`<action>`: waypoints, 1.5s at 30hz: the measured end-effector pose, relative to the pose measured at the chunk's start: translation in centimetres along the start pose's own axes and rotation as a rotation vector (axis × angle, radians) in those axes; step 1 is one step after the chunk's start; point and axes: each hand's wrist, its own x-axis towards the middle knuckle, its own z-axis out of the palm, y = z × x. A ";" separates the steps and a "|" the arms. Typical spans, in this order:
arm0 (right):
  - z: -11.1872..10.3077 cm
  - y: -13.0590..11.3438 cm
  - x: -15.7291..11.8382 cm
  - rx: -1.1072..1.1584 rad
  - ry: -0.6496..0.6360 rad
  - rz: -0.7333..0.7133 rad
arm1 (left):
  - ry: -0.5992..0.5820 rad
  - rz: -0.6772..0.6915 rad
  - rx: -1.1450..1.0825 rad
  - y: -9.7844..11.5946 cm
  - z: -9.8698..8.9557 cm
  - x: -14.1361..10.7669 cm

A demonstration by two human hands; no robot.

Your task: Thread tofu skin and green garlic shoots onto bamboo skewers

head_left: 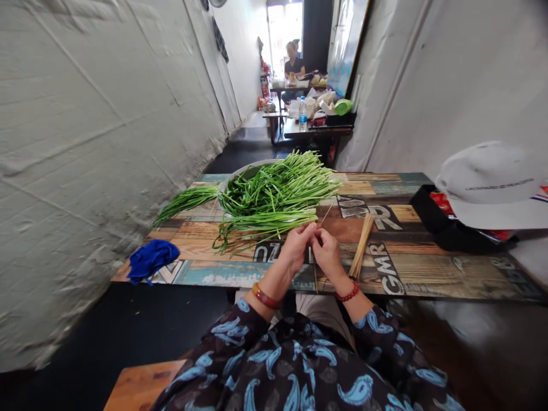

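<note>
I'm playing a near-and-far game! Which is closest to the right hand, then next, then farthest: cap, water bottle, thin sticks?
1. Thin sticks: just right of the right hand.
2. Cap: far over on the right side.
3. Water bottle: straight ahead, way back on another table.

Green stalks (274, 194); blue cloth (153, 260); black shirt (299, 365), light-blue paisley.
</note>
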 end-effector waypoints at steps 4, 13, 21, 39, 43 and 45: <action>-0.5 -0.4 -0.2 0.031 -0.027 0.043 | -0.095 0.109 0.277 0.2 -2.2 -3.4; 0.1 -0.7 0.0 0.091 0.012 0.107 | 0.015 0.798 1.456 7.5 -3.3 -2.0; 0.8 -1.3 0.1 0.222 -0.024 0.153 | -0.019 0.765 2.018 6.0 -2.0 1.1; 0.9 -0.8 -0.6 0.584 -0.078 0.415 | -0.302 0.770 2.107 7.2 -3.1 1.4; 0.8 0.2 -0.5 0.494 -0.080 0.337 | -0.309 0.753 1.746 9.0 -4.2 3.2; 0.8 0.3 -0.7 0.477 -0.026 0.329 | -0.248 0.740 1.580 10.0 -4.5 4.4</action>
